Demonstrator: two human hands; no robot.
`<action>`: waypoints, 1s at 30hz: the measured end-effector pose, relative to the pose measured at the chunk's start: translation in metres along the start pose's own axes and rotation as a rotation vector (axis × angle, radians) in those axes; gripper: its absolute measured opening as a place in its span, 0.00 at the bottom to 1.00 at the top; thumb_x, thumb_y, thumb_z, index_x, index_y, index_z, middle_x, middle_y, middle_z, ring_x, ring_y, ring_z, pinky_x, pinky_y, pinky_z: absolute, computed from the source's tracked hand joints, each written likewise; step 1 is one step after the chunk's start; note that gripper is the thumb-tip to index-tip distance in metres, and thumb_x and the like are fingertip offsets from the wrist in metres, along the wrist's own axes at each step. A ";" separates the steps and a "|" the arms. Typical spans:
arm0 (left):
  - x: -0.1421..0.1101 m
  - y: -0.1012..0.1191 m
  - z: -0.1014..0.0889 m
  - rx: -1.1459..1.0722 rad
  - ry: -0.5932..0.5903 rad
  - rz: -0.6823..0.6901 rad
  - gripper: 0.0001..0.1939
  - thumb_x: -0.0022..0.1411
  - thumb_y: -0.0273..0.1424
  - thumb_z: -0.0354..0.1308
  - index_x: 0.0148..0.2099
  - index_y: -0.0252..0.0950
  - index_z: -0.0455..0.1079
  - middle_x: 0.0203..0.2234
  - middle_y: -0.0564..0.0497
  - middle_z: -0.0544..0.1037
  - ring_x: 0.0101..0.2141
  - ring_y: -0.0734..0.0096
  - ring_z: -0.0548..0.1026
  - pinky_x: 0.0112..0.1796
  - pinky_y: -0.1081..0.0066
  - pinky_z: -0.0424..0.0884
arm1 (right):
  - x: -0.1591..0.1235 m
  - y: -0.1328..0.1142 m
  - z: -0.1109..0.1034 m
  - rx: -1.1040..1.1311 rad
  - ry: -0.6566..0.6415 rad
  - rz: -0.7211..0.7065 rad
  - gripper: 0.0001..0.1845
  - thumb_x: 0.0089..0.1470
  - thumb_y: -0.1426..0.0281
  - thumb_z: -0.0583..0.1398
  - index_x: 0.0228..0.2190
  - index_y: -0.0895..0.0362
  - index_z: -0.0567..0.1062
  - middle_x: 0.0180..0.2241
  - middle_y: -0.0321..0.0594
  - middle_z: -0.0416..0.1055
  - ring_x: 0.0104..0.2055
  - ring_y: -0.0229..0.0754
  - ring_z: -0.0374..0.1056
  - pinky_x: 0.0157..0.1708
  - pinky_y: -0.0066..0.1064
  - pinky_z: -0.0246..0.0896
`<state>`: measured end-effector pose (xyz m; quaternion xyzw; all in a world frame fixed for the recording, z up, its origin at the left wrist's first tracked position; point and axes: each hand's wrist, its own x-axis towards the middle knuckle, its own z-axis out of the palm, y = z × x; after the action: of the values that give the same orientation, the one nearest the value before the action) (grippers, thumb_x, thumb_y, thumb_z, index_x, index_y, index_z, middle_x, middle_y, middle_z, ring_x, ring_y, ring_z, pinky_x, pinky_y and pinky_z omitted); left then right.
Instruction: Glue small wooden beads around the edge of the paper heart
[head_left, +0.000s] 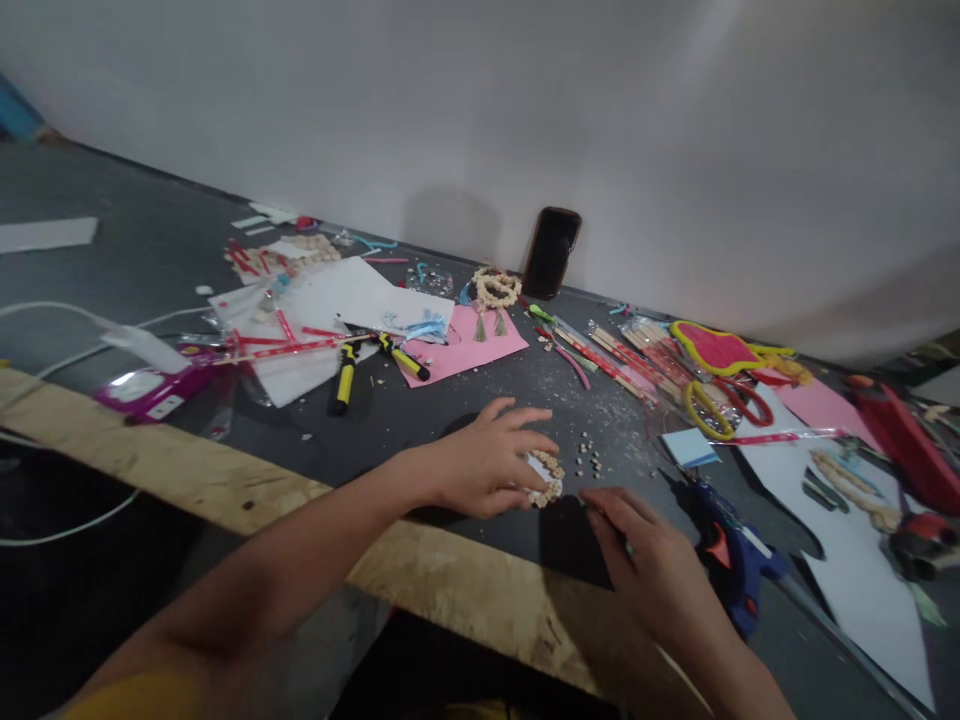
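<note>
Left hand point(491, 465): fingers spread, tips on the beaded ring point(556, 483)
Right hand point(649, 550): fingertips close together, cannot tell if pinching anything
Beaded ring: near side, between both hands
Loose beads point(596, 463): just right of it
Glue gun point(739, 565): farther right

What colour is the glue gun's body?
The glue gun's body is dark blue, as the head view shows.

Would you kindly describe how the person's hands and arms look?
The left hand and right hand are ungloved, with no ring or bracelet visible. Both forearms are bare; a blurred yellow patch by the left one may be a sleeve.
</note>
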<state>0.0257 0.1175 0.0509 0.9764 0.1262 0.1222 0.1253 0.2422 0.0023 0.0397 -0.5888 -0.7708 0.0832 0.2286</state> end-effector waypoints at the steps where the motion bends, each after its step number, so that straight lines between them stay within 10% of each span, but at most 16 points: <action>1: 0.000 -0.002 -0.001 0.005 0.028 -0.023 0.10 0.60 0.33 0.56 0.45 0.45 0.73 0.53 0.50 0.70 0.61 0.52 0.54 0.56 0.45 0.47 | -0.005 -0.003 0.001 -0.021 -0.020 0.000 0.13 0.58 0.70 0.51 0.39 0.54 0.74 0.36 0.42 0.75 0.36 0.39 0.73 0.34 0.28 0.68; 11: -0.029 0.017 -0.011 0.153 0.090 -0.395 0.32 0.57 0.38 0.60 0.61 0.33 0.57 0.60 0.41 0.60 0.61 0.48 0.50 0.58 0.47 0.46 | -0.023 -0.021 0.023 -0.129 0.103 0.134 0.13 0.57 0.70 0.51 0.37 0.56 0.75 0.34 0.41 0.76 0.32 0.40 0.73 0.31 0.29 0.67; 20: -0.049 0.064 0.047 0.027 0.362 -0.661 0.21 0.57 0.31 0.57 0.54 0.37 0.62 0.58 0.42 0.62 0.62 0.53 0.50 0.58 0.48 0.50 | -0.004 -0.022 0.038 -0.115 0.128 0.143 0.13 0.57 0.69 0.53 0.41 0.55 0.74 0.38 0.43 0.72 0.37 0.42 0.70 0.36 0.33 0.66; 30: -0.035 0.071 0.059 0.017 0.429 -0.664 0.15 0.60 0.30 0.55 0.50 0.40 0.66 0.58 0.46 0.62 0.62 0.53 0.47 0.58 0.46 0.46 | 0.001 -0.023 0.041 -0.115 0.102 0.092 0.14 0.58 0.69 0.51 0.39 0.53 0.76 0.39 0.43 0.69 0.38 0.41 0.69 0.35 0.31 0.66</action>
<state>0.0245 0.0288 0.0078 0.8358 0.4596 0.2750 0.1207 0.2032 0.0023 0.0132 -0.6392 -0.7338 0.0189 0.2293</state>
